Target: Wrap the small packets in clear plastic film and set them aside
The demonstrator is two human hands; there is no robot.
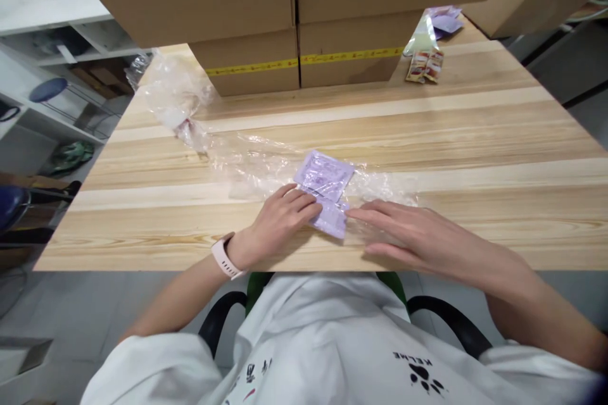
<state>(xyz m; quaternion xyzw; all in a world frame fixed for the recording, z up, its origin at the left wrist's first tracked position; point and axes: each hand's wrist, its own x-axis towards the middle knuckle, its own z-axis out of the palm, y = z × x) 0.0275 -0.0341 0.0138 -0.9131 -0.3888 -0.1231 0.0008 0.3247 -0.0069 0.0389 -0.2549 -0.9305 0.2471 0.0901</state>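
Observation:
Two purple sachets lie near the table's front edge, against clear plastic wrap (pixel 256 155). The upper purple sachet (pixel 325 174) is flat, with shiny film over it. The lower purple sachet (pixel 332 220) overlaps it on the near side. My left hand (pixel 285 218), with a pale watch band at the wrist, rests its fingertips on the lower sachet's left side, fingers laid out. From the right, my right hand (pixel 403 231) reaches in with fingers stretched out and apart, its index fingertip at the lower sachet's right edge. Neither hand is closed round anything.
Cardboard boxes (pixel 247 63) with yellow tape stand along the table's back. Crumpled clear plastic (pixel 175 88) spreads at the left. Small brown-and-red packets (pixel 425 66) and more purple sachets (pixel 446 22) lie at the back right of the wooden table (pixel 475 139).

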